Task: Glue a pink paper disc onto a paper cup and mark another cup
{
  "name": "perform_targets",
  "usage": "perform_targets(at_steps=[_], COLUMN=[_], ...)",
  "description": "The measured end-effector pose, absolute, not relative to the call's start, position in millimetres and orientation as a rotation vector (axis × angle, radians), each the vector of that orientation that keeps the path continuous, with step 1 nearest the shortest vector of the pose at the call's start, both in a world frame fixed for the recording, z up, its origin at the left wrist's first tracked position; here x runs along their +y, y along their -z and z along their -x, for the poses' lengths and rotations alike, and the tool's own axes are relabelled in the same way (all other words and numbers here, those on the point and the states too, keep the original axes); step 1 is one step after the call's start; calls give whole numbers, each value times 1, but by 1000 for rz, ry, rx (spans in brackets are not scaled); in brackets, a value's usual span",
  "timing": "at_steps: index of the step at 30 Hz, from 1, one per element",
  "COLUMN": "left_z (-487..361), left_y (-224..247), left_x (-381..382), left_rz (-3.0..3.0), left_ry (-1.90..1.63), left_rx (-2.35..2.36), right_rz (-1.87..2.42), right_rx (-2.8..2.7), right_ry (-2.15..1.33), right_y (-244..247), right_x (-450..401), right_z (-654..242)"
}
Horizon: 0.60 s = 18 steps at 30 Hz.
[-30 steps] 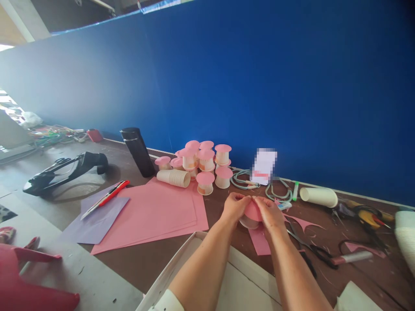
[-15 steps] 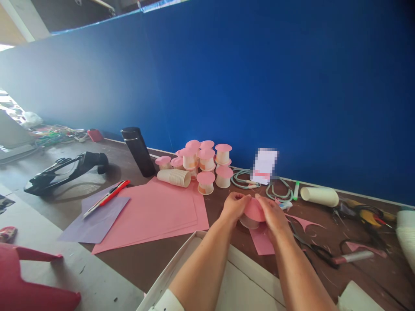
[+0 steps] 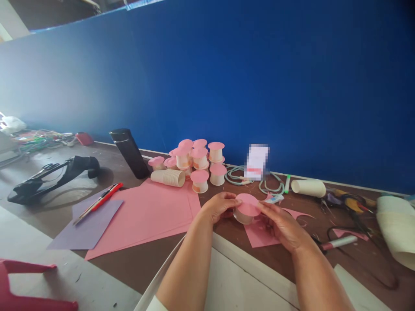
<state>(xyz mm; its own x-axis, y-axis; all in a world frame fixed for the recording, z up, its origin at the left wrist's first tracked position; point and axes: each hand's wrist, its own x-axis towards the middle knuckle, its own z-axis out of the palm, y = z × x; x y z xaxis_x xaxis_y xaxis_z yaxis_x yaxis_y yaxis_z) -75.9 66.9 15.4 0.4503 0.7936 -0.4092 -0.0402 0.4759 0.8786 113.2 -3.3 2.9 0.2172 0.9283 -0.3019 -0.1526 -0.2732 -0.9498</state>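
In front of me a white paper cup (image 3: 242, 217) stands with a round pink paper disc (image 3: 249, 204) on top. My left hand (image 3: 221, 207) grips it from the left, thumb at the disc's edge. From the right, my right hand (image 3: 281, 224) holds it too, fingertips on the disc's rim; some of its fingers are hidden. A pink paper square (image 3: 259, 237) lies partly under the cup and my right hand. Further back is a group of similar cups topped with pink discs (image 3: 199, 175), some of them stacked.
Nested paper cups (image 3: 168, 177) lie on pink sheets (image 3: 142, 216), left of the group. A red utility knife (image 3: 99, 203) rests on purple paper (image 3: 106, 224). A black bottle (image 3: 129, 153) leans behind. A white box lid (image 3: 246, 285) lies under my forearms; a marker (image 3: 340, 242) is at right.
My right hand has opened slightly away from the cup's top, showing more of the disc and cup. The view has shifted a little to the right.
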Motion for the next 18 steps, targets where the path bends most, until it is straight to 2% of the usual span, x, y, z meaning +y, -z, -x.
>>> perform_targets(at_steps=[3, 18], left_z=[76, 77], left_y=[-15, -15], left_x=[67, 67], left_rz=[-947, -991], left_ry=[-605, -566], left_rx=[936, 962], right_rz=[1371, 1400], right_rx=[-711, -783], right_ry=[-1435, -1417], right_y=[0, 0], right_x=[-3, -2], right_z=[-113, -108])
